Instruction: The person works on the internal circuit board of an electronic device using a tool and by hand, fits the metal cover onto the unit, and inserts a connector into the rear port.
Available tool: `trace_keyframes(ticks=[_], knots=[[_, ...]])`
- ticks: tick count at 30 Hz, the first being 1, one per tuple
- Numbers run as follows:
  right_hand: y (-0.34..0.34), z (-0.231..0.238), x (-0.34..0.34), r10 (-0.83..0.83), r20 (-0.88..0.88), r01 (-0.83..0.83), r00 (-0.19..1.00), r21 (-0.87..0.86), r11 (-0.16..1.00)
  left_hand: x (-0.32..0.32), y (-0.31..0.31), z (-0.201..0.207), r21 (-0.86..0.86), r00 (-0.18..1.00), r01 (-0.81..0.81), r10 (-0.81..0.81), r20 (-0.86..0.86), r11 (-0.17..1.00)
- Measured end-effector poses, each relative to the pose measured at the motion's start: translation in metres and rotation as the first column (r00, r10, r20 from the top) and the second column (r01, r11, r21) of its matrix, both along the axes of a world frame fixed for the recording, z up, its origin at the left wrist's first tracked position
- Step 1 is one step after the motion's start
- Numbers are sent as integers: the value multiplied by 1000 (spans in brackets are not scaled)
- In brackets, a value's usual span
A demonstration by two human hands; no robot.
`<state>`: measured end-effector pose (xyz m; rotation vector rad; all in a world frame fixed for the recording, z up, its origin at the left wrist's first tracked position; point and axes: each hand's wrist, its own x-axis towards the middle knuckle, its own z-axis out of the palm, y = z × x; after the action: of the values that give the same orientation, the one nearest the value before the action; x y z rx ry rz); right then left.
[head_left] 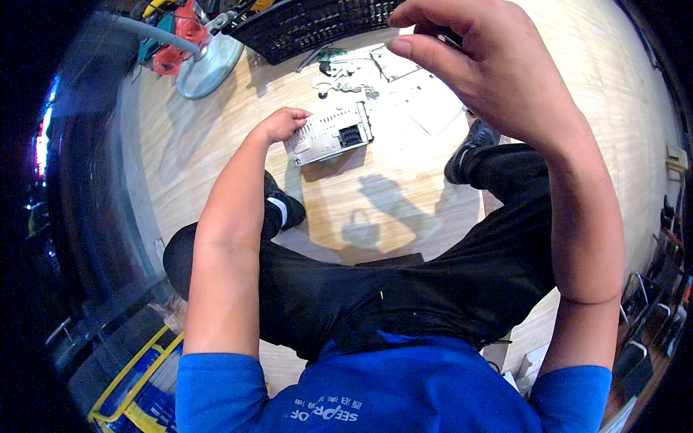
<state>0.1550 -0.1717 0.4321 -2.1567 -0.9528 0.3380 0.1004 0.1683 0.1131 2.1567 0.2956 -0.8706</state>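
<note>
My left hand is closed on the left edge of a car radio, a silver metal box with slots and a black connector socket in the face turned up. The radio is just over the wooden floor, between my feet; I cannot tell whether it rests there. Raised high and close to the camera is my right hand, its fingers bent, with a gap between thumb and forefinger. Nothing shows in it. Beyond the radio lie loose metal plates and small parts.
A black plastic crate stands at the far side. To its left are a round grey stand base and red objects. A yellow-edged blue container sits at lower left. My shoes flank the radio.
</note>
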Motion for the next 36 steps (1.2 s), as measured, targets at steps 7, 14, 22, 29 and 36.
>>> trace_keyframes(ticks=[7,14,22,29,36], knots=[[5,5,-5,-53,-13,51,999,-94,994,5,-5,-1,-15,997,58,-57,43,998],[11,-10,-8,-32,56,37,998,-99,994,3,-1,-8,3,993,79,-78,87,997],[2,-35,-6,-7,196,0,980,34,999,5,-1,-10,-56,997,56,-53,56,997],[2,-38,-9,-33,190,29,981,26,999,4,-3,-12,-74,998,-51,54,34,996],[-3,-38,-7,-43,197,45,980,-4,999,0,-1,-4,-30,983,-156,158,95,987]])
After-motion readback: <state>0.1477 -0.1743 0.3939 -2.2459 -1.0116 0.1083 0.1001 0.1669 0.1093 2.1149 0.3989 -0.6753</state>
